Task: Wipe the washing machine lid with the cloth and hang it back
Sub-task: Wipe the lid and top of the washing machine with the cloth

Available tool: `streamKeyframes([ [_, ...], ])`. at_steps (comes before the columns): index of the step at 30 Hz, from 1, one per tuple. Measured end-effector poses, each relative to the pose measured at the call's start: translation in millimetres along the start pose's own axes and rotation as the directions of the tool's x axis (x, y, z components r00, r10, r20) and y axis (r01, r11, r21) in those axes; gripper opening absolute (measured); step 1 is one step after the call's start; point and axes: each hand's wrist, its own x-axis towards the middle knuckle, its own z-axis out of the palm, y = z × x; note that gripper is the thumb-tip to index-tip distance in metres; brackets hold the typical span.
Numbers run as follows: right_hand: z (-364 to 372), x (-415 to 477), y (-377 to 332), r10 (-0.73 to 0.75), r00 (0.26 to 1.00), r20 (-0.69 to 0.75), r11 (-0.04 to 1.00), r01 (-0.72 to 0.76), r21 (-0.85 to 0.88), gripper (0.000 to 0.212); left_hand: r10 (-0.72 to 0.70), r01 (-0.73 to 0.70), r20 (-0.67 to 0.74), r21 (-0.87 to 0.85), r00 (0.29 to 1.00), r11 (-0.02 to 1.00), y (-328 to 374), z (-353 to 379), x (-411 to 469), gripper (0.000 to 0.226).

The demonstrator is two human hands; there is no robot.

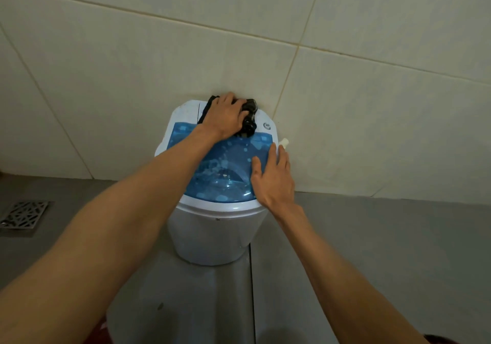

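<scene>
A small white washing machine [212,237] stands against a tiled wall, topped by a translucent blue lid [225,168]. My left hand [225,116] presses a dark cloth [249,120] onto the white back panel at the lid's far edge, near the wall. The cloth sticks out on both sides of the hand. My right hand [273,179] lies flat, fingers spread, on the lid's right edge and holds nothing. A round knob [267,125] sits on the panel to the right of the cloth.
A beige tiled wall [345,104] rises directly behind the machine. The grey floor [372,250] has a metal drain grate [22,215] at the left. A small white spout [283,142] projects from the machine's right side.
</scene>
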Motion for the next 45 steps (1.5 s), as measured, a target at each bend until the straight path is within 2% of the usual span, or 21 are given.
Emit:
streamKeyframes([
  [3, 1.5, -0.9, -0.2, 0.005, 1.000, -0.001, 1.000, -0.005, -0.003, 0.069, -0.172, 0.174, -0.066, 0.022, 0.983, 0.985, 15.7, 9.2, -0.3, 0.040],
  [6, 2.2, -0.6, -0.4, 0.010, 1.000, -0.011, 1.000, -0.010, -0.002, 0.069, -0.464, 0.460, -0.069, -0.067, 0.883, 0.886, 43.1, 11.5, -1.4, 0.040],
  [8, 2.8, -0.5, -0.5, 0.006, 1.000, -0.012, 1.000, -0.006, -0.002, 0.069, -0.540, 0.534, -0.064, -0.096, 0.839, 0.840, 52.1, 12.5, -2.9, 0.043],
  [11, 2.6, -0.5, 0.3, 0.001, 1.000, -0.010, 1.000, -0.001, -0.004, 0.069, -0.411, 0.415, -0.112, 0.012, 0.905, 0.910, 42.5, 17.5, -8.1, 0.045],
  [14, 2.2, 0.7, 0.3, 0.005, 1.000, -0.003, 1.000, -0.005, -0.009, 0.070, -0.073, 0.073, -0.038, -0.006, 0.997, 0.997, 7.1, 7.0, -12.1, 0.045],
  [16, 1.8, 0.8, 0.2, 0.003, 1.000, -0.008, 1.000, -0.003, -0.016, 0.070, 0.136, -0.134, 0.081, -0.030, 0.987, 0.990, -17.9, -5.2, -12.3, 0.047],
  [18, 1.3, 0.9, -0.5, 0.006, 1.000, -0.007, 1.000, -0.006, -0.016, 0.070, 0.224, -0.229, 0.176, 0.011, 0.959, 0.973, -33.0, -13.6, -9.7, 0.051],
  [20, 1.1, 0.2, -1.3, 0.008, 1.000, -0.006, 1.000, -0.008, -0.020, 0.070, 0.217, -0.224, 0.196, 0.014, 0.956, 0.974, -37.6, -14.2, -7.4, 0.054],
  [23, -0.1, -0.1, -2.4, 0.016, 1.000, 0.000, 1.000, -0.016, -0.017, 0.069, 0.148, -0.147, 0.145, -0.018, 0.978, 0.989, -30.9, -7.8, -9.9, 0.057],
  [26, -1.0, -1.1, -3.5, 0.021, 1.000, 0.003, 1.000, -0.021, -0.019, 0.069, -0.062, 0.063, 0.095, -0.006, 0.994, 0.998, -17.4, 0.8, -19.5, 0.062],
  [29, -0.6, -1.4, -3.1, 0.011, 1.000, -0.003, 1.000, -0.011, -0.014, 0.069, -0.282, 0.283, 0.035, -0.011, 0.959, 0.959, -3.5, 3.0, -27.8, 0.066],
  [32, -0.8, -0.2, -2.2, 0.009, 1.000, -0.008, 1.000, -0.009, -0.007, 0.069, -0.373, 0.374, 0.034, -0.036, 0.927, 0.927, 1.0, -2.1, -30.1, 0.067],
  [36, -1.9, -2.6, -1.5, 0.008, 1.000, -0.015, 1.000, -0.008, -0.007, 0.069, -0.321, 0.324, 0.061, -0.040, 0.945, 0.945, -11.8, -8.9, -40.4, 0.059],
  [40, -3.0, -3.2, -1.6, 0.001, 1.000, -0.011, 1.000, -0.002, -0.007, 0.069, -0.131, 0.127, 0.176, 0.037, 0.976, 0.991, -50.2, -30.6, -56.7, 0.055],
  [43, -3.9, -3.4, -2.0, 0.002, 1.000, -0.006, 1.000, -0.002, 0.009, 0.069, 0.001, -0.019, 0.271, 0.064, 0.963, 0.998, -69.7, -44.8, -75.5, 0.054],
  [45, -4.6, -3.9, -2.2, 0.003, 1.000, -0.003, 1.000, -0.003, 0.012, 0.069, 0.046, -0.061, 0.292, 0.042, 0.955, 0.997, -66.8, -48.5, -92.2, 0.056],
])
